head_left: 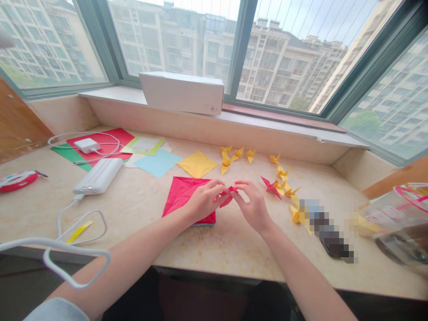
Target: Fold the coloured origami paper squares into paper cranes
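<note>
We see the folded red paper (228,201) between our two hands, over the middle of the table (200,249), though we cannot tell whether any part of it touches the surface. Both grips are nearly closed at the fingertips: the left hand (204,198) pinches the paper on its 9 o'clock side, while the right hand (253,207) pinches it near 2 o'clock. Our fingers hide some of the folds.

The relation that matters most, in our judgement, is the short line between those two grips. From the left grip the paper lies toward 3 o'clock; from the right grip it lies toward 8 or 9. Its long axis seems to run from about 8 to 2 o'clock, but so much is covered that we cannot be sure. Neither hand is clearly nearer, since both have hold of it.

With the folded paper as the centre of our clock and the window frame (240,51) at 12, the flat red sheet (179,189) lies at 9, partly beneath the left hand. The yellow square (197,164) rests between 10 and 11, just beyond that sheet. Yellow folded birds (225,164) sit from 12 to 1, and the red folded bird (272,187) lies near 3, past the right hand.
</note>
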Available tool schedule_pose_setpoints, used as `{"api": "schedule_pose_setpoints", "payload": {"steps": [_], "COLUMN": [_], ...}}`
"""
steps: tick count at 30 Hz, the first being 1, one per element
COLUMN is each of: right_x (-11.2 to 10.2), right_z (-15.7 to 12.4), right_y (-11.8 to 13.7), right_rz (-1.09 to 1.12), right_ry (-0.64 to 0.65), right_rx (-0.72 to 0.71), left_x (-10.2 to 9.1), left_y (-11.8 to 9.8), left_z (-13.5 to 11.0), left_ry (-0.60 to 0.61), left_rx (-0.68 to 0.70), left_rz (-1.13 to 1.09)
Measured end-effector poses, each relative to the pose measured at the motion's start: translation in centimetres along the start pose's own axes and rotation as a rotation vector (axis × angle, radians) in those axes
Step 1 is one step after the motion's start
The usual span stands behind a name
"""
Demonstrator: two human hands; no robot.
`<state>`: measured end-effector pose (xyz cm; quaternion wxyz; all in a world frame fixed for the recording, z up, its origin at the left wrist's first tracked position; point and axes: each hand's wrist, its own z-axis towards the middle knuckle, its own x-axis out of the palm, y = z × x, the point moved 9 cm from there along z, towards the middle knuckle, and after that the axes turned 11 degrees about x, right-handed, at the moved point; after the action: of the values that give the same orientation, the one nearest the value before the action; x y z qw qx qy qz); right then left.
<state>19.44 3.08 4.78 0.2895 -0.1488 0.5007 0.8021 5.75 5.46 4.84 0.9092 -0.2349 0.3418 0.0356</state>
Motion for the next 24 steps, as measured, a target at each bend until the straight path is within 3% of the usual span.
{"api": "schedule_pose_setpoints", "payload": {"steps": [6, 11, 16, 24], "right_x": [-0.8, -0.1, 0.3, 0.5], "right_z": [0.1, 0.5, 0.7, 0.4], "right_y": [-0.8, -2.7, -3.3, -2.6], "right_rz": [0.176, 0.376, 0.492, 0.401], "right_ry": [-0.059, -0.008, 0.024, 0.062], "right_rx": [0.151, 0.274, 0.275, 0.227], "left_x": [-1.2, -0.8, 0.2, -0.5], "left_y": [0.4, 1.4, 2.7, 3.1], "left_z": [0.4, 0.2, -0.7, -0.7], "left_ry": [-0.169, -0.2, -0.233, -0.391], "left_rx": [-0.112, -0.275, -0.442, -0.454], "left_rz": [-0.181, -0.422, -0.651, -0.803]}}
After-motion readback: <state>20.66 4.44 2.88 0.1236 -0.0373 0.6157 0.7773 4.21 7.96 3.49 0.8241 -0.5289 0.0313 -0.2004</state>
